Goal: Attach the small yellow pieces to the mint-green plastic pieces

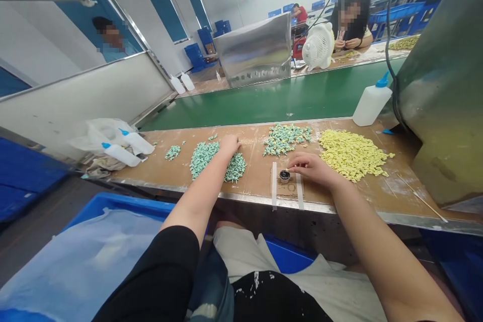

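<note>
My left hand (228,145) rests on a heap of small teal pieces (206,157) on the brown bench, fingers curled down into the pile; what they hold is hidden. My right hand (310,166) is pinched on a tiny yellow piece right beside a small black cup (285,176), which sits between two white tape strips (274,186). A second teal heap (285,138) lies just behind the right hand. A yellow heap (350,153) lies to its right.
White squeeze bottles (128,148) and a crumpled bag lie at the left end; another bottle (372,103) stands at the right. A green conveyor belt (271,98) runs behind the bench. Metal housing (445,90) looms right. Blue crates (113,211) sit below. Another person works across.
</note>
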### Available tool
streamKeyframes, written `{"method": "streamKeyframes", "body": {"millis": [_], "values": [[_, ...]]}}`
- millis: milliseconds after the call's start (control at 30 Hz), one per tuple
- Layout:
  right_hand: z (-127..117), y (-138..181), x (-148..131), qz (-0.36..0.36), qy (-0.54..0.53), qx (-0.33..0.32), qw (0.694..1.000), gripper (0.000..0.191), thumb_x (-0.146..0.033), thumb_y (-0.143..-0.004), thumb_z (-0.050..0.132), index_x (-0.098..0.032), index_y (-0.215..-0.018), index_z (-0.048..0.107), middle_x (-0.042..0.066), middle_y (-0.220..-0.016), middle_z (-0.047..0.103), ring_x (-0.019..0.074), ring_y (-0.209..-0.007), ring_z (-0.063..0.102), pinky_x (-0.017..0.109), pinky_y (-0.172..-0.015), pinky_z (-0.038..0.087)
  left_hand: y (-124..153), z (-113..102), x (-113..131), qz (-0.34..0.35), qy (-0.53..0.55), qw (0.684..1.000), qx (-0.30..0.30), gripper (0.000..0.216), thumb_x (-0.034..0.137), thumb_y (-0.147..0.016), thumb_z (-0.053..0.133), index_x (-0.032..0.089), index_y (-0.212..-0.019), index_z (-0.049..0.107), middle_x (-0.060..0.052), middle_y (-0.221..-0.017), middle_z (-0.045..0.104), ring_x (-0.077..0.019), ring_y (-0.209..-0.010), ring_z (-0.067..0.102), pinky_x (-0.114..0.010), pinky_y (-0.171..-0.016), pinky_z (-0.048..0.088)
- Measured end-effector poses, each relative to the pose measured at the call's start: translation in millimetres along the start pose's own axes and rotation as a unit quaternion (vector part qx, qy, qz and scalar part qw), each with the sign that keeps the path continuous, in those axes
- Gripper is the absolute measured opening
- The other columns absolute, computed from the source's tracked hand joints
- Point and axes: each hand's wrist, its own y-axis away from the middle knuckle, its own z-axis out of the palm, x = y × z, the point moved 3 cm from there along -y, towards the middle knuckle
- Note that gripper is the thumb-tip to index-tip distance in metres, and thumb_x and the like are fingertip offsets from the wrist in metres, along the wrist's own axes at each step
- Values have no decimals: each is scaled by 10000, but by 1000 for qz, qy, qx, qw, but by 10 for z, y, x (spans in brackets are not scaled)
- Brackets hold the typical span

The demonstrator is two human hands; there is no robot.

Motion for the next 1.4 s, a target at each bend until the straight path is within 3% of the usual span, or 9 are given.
{"method": "streamKeyframes", "body": {"millis": [100,267,400,633,767,867,967,1133,1400], "values": [[4,40,-105,-22,27,-9,999,358,-586,-962,664,-271,-889,819,63,-929,724,227,-890,681,403,-787,563,-41,43,-31,-1,-11,1000,-9,377,390,-1002,655,166,-1306,649,-118,-1323,658,-242,-1146,666,-463,-977,592],[58,110,-198,6,86,-52,995,352,-552,-998,624,-277,-922,830,62,-914,686,233,-890,664,396,-789,543,-120,-13,92,36,27,999,26,78,155,-876,761,134,-819,712,-166,-1044,736,-319,-1162,601,-462,-1030,457],[106,102,-210,13,106,-65,992,343,-527,-1010,611,-277,-924,830,70,-911,681,240,-892,666,396,-780,549,-36,-12,440,92,130,986,56,63,237,-945,688,177,-952,703,-111,-1044,748,-243,-1027,625,-377,-941,456],[62,44,-219,1,85,-69,994,308,-524,-990,645,-285,-926,829,51,-886,672,221,-827,661,391,-764,558,377,373,1312,198,577,792,38,388,501,-824,802,166,-1005,724,-57,-934,743,-154,-852,658,-297,-823,503],[-96,-6,-168,-5,82,75,994,238,-500,-946,714,-293,-904,823,49,-885,672,219,-808,643,383,-711,551,460,616,1491,179,657,732,0,491,530,-749,854,153,-1055,783,-80,-946,763,-175,-874,674,-316,-821,516],[-183,-10,-52,12,119,230,966,246,-495,-929,725,-269,-884,812,59,-884,660,221,-789,625,378,-657,527,466,692,1503,186,653,734,-6,484,541,-722,869,149,-997,799,-85,-962,771,-180,-885,670,-325,-842,513],[-182,12,55,16,149,311,939,263,-497,-923,722,-251,-877,802,58,-867,633,211,-747,598,373,-617,499,498,685,1489,199,625,755,-4,460,571,-749,840,158,-942,777,-56,-905,757,-167,-829,663,-308,-805,506],[-134,48,90,6,182,329,926,278,-498,-939,704,-242,-888,803,67,-871,613,209,-755,589,372,-623,501,587,651,1508,224,587,777,-41,384,535,-826,790,183,-966,725,-12,-838,741,-144,-721,680,-278,-745,493],[-111,13,118,3,206,311,928,324,-508,-943,710,-201,-910,810,61,-862,616,169,-698,555,334,-576,467,573,646,1537,253,517,817,-31,228,340,-850,792,235,-1053,803,6,-850,796,-171,-859,742,-253,-773,487]]}}
